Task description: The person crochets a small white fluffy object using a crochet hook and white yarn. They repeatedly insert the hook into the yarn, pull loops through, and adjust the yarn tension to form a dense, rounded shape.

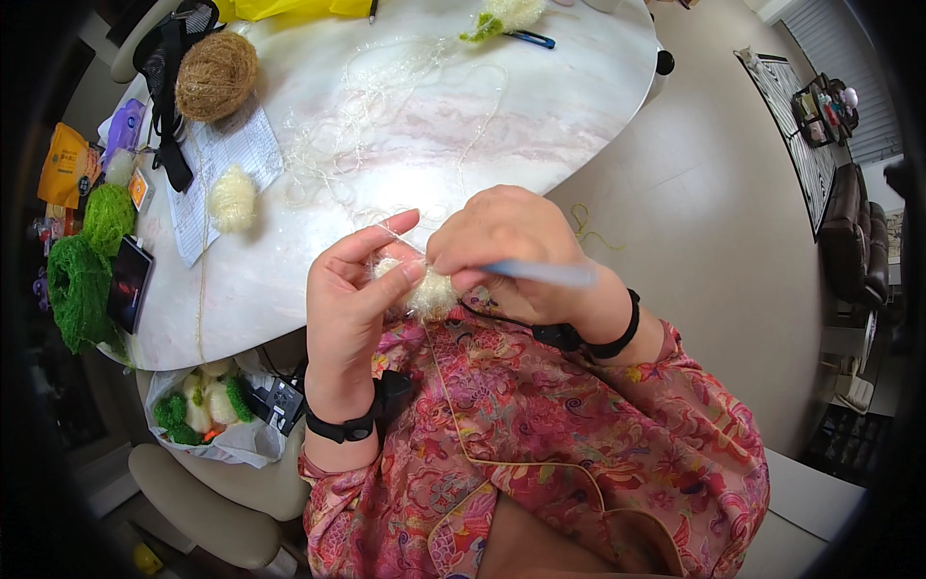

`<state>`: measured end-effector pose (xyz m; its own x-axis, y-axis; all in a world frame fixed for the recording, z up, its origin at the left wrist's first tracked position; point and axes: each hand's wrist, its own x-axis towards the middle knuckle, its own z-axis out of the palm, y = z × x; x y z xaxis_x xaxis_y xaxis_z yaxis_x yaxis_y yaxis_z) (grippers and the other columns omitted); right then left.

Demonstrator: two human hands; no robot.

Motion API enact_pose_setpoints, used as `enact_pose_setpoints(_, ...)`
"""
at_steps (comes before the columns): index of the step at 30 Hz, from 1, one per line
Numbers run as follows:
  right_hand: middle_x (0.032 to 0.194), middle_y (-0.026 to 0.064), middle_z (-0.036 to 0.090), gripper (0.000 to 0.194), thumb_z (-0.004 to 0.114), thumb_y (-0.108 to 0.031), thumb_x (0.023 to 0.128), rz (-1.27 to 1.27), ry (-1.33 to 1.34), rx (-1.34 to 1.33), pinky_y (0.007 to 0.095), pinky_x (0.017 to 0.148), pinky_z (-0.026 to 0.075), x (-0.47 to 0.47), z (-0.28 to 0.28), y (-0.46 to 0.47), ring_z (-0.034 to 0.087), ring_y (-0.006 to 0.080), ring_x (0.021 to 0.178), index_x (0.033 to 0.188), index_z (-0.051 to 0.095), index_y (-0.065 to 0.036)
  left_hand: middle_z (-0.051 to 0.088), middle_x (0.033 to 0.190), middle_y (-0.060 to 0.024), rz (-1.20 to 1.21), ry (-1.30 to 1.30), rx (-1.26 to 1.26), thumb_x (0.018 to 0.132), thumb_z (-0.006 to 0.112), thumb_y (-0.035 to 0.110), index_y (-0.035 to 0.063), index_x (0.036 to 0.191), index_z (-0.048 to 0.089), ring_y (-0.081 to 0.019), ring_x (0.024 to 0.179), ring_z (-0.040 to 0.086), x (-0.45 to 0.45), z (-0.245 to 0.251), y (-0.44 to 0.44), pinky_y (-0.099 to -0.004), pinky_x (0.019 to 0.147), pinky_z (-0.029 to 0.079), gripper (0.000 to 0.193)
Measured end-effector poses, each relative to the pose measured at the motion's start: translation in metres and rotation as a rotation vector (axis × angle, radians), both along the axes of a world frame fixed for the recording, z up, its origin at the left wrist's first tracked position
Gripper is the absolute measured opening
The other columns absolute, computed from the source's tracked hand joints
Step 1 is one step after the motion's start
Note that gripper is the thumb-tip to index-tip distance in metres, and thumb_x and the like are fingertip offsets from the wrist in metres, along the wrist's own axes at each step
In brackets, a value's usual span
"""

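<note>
A fuzzy cream crocheted piece [432,293] is pinched between the thumb and fingers of my left hand [354,279], just off the table's near edge. Cream yarn runs over my left index finger. My right hand [514,253] grips a crochet hook by its blurred blue-grey handle [539,272]; the hook's tip is hidden at the piece. Loose sparkly cream yarn [362,119] spreads in loops over the marble-patterned table [564,108] beyond my hands. A small cream yarn ball [232,199] lies to the left, partly on a sheet of paper.
A brown yarn ball [216,76] rests on the paper beside a black strap [170,108]. Green yarn [78,293] and a phone [131,284] lie at the left edge. A plastic bag [249,445] of crocheted pieces sits on a chair. Far off is a blue clip-like tool [534,39].
</note>
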<state>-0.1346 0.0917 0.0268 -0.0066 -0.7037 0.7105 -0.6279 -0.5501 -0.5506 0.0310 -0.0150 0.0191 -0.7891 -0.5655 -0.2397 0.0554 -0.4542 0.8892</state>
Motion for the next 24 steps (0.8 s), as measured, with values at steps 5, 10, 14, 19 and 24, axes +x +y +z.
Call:
enact_pose_setpoints(5,0.083,0.0085,0.065,0.014,0.063,-0.021,0.087,0.076,0.048,-0.022,0.0344,0.060,0.046,0.000,-0.006,-0.001,0.063,0.0260,0.071,0.089,0.058,-0.008,0.063,0.082,-0.0030,-0.052,0.063,0.164,0.077,0.066,-0.006,-0.0095,0.122,0.053,-0.0065,0.071,0.056,0.001,-0.001,-0.002,-0.0181,0.065,0.044,0.046)
enact_pose_setpoints(10,0.082,0.0129,0.065,0.020,0.057,-0.024,0.092,0.100,-0.380,-0.168,0.0342,0.061,0.048,0.015,-0.021,-0.004,0.064,0.0262,0.072,0.091,0.058,-0.004,0.063,0.084,-0.0041,-0.106,0.153,0.324,0.077,0.068,-0.006,-0.0104,0.124,0.050,-0.0108,0.079,0.060,0.001,-0.003,-0.003,-0.0219,0.075,0.048,0.051)
enact_pose_setpoints(14,0.083,0.0135,0.065,0.022,0.055,-0.025,0.094,0.079,-0.429,-0.243,0.0338,0.060,0.048,0.015,-0.028,-0.007,0.064,0.0258,0.072,0.093,0.057,-0.002,0.062,0.085,-0.0039,-0.078,0.186,0.291,0.076,0.068,-0.006,-0.0093,0.127,0.048,-0.0105,0.079,0.060,-0.002,-0.003,0.001,-0.0212,0.075,0.048,0.055)
enact_pose_setpoints(19,0.091,0.0056,0.060,0.017,0.063,-0.009,0.078,-0.120,0.036,-0.304,0.0302,0.062,0.047,0.016,-0.027,-0.008,0.059,0.0215,0.071,0.095,0.061,-0.011,0.062,0.084,-0.0032,0.012,0.194,0.245,0.076,0.066,-0.008,-0.0081,0.131,0.044,-0.0089,0.078,0.059,-0.007,0.003,0.011,-0.0194,0.073,0.048,0.059)
enact_pose_setpoints(24,0.096,0.0038,0.058,0.029,0.066,-0.007,0.069,-0.226,0.341,-0.403,0.0304,0.062,0.049,0.018,-0.022,-0.011,0.058,0.0202,0.074,0.097,0.061,-0.014,0.061,0.079,-0.0016,-0.051,0.166,0.427,0.075,0.066,-0.008,-0.0084,0.133,0.042,-0.0080,0.075,0.059,-0.006,0.007,0.003,-0.0189,0.072,0.048,0.062)
